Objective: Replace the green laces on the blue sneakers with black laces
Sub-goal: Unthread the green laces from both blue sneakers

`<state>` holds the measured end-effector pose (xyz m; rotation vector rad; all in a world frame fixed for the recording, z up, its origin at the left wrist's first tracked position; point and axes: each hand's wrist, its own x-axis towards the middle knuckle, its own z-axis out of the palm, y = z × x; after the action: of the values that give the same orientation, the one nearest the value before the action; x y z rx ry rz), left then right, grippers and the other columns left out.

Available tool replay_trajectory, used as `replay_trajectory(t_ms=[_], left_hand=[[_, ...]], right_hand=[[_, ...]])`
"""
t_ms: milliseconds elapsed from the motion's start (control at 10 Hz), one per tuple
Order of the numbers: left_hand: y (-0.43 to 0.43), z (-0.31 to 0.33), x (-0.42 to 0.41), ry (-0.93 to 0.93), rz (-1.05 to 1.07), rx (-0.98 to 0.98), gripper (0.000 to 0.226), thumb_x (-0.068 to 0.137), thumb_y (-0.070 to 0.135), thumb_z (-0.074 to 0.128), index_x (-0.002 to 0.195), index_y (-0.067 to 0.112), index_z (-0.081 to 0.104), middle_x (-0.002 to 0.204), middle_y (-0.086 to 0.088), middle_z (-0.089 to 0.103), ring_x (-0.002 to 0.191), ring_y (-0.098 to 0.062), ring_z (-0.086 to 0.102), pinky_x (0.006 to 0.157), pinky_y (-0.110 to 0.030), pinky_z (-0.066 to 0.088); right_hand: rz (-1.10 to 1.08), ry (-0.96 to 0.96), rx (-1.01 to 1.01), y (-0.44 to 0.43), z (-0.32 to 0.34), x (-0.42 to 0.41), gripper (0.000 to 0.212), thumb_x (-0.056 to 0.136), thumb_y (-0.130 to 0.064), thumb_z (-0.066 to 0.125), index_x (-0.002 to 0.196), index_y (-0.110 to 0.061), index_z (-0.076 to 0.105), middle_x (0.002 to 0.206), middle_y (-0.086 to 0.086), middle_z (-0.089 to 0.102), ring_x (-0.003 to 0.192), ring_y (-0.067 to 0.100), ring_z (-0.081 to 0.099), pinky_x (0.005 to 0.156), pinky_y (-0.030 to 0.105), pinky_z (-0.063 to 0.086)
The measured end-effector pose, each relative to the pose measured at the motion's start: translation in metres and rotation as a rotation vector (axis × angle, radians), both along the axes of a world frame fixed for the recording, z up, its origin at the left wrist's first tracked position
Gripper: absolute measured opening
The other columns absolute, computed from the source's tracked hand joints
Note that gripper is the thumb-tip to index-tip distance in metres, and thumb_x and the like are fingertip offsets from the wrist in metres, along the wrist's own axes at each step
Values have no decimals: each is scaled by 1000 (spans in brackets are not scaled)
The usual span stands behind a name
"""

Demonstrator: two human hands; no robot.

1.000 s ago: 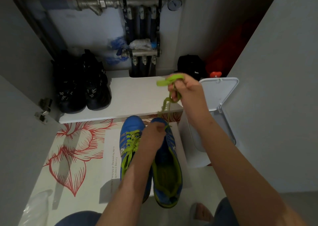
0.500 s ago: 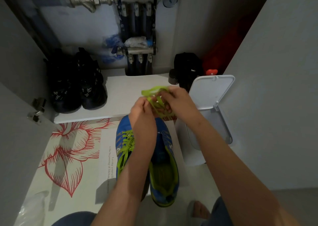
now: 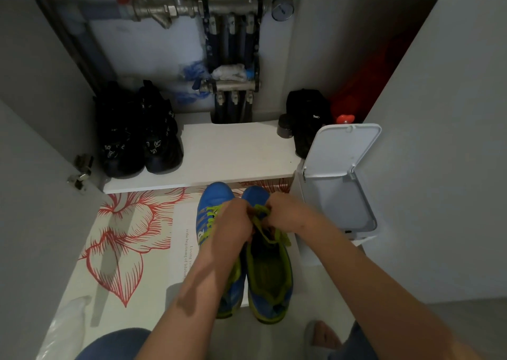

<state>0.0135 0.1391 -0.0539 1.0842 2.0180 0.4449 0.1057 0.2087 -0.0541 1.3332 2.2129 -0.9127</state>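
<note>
- The left hand (image 3: 233, 224) and right hand (image 3: 289, 211) are close together, almost touching. Both sets of fingers are curled and pinch a bunched green lace (image 3: 258, 212) between them, just above the front of the right sneaker (image 3: 270, 276).
- The right sneaker looks stripped: its opening gapes and no crossings show over the tongue. The left sneaker (image 3: 215, 203), touching it side by side on the flowered mat (image 3: 123, 236), has its lacing (image 3: 212, 218) threaded, partly hidden under the left wrist.
- The step in hand seems to be gathering the pulled-out lace. It would go best wound into a tight bundle with both ends tucked in, so that no loop trails down and snags on the eyelets below.
- A white bin (image 3: 340, 151) stands just to the right with its lid up, a likely place for the old lace.
- No black laces can be seen anywhere in view, so they will have to be found before threading starts.
- On the white shelf (image 3: 233, 151) behind, a pair of black shoes (image 3: 140, 137) sits to the left and a black bag (image 3: 307, 118) to the right, both well apart from the hands.
- Nothing blocks the sneakers except the person's own forearms, which cover much of the left one.
</note>
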Motion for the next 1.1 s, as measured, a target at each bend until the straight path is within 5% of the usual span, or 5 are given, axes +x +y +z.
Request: replay_trajectory(t_ms=[200,300,500,800,1100], left_hand=[[-23,19,-31,22,88,47,23,92,4,51,110,5,65,93,-13,66,77,-27,65,73,-31,55],[-45,18,-45,58,95,-24,20,91,8,54,107,4,65,109,-21,65,99,-34,64,88,-41,53],[-69,15,-57,-35,84,-113,19,87,-1,55,91,16,62,98,-15,67,93,-33,68,69,-33,55],[-72,-2,-62,230,15,60,26,92,10,50,115,9,62,114,-16,61,103,-32,60,86,-35,50],[-59,-16,-65,297,-151,69,26,94,14,50,110,7,68,113,-15,64,100,-30,60,86,-33,47]], right_hand=[[-33,89,105,0,7,19,25,95,-2,44,114,3,60,103,17,58,88,19,50,66,22,40],[45,79,43,-11,11,23,26,94,-2,45,111,9,61,108,22,63,97,32,62,82,34,53],[147,152,209,-35,15,20,27,94,-6,44,106,-8,69,101,9,67,84,23,62,70,29,49],[35,443,188,-43,10,-12,21,92,-13,56,107,-10,70,110,5,68,102,20,62,91,33,49],[-206,318,79,-46,-22,-55,48,89,-47,57,58,-16,39,56,-1,35,50,12,33,50,25,28]])
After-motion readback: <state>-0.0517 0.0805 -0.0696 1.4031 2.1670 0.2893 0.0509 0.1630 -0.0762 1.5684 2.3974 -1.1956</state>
